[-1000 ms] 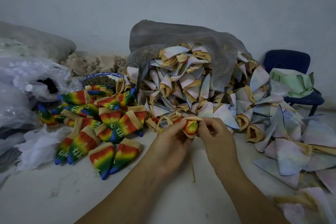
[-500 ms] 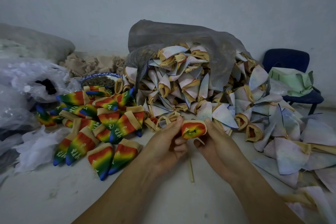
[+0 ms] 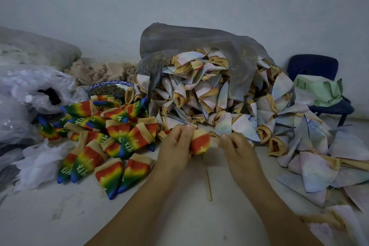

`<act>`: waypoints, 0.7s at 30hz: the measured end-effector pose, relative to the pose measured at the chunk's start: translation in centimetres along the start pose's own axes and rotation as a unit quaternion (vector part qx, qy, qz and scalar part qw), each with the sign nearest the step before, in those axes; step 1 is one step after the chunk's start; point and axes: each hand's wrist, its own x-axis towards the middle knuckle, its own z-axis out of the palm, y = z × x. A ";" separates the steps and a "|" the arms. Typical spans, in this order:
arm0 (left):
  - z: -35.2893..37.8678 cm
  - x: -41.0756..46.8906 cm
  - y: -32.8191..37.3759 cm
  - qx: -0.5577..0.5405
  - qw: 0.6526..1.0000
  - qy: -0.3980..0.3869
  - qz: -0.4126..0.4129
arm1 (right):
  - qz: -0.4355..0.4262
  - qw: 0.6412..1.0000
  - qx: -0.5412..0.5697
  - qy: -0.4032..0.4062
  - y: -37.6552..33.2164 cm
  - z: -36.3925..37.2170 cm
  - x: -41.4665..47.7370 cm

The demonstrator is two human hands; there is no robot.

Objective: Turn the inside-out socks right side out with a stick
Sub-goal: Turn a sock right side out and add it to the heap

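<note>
Floor (image 3: 60, 215), hands (image 3: 175, 146) (image 3: 238, 149) round sock (image 3: 200, 143)

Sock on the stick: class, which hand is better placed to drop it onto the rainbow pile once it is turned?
Probably the left hand: it grips the sock round its body, and the rainbow pile lies on its side. The right hand pinches only the cuff.

You have one half-turned sock (image 3: 199, 143) and one stick (image 3: 209, 185). Count the rainbow socks (image 3: 111, 138) at fifteen or so; they overlap, so no exact figure. The pale socks (image 3: 199, 94) run to many dozens, too heaped for you to number. Add one grey bag (image 3: 199, 40), one bowl (image 3: 108, 83) and one chair (image 3: 313, 64).
</note>
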 end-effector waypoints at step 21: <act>-1.0 1.0 -2.5 0.406 0.894 -0.060 0.177 | -0.020 0.954 -0.222 0.201 2.6 -2.5 1.3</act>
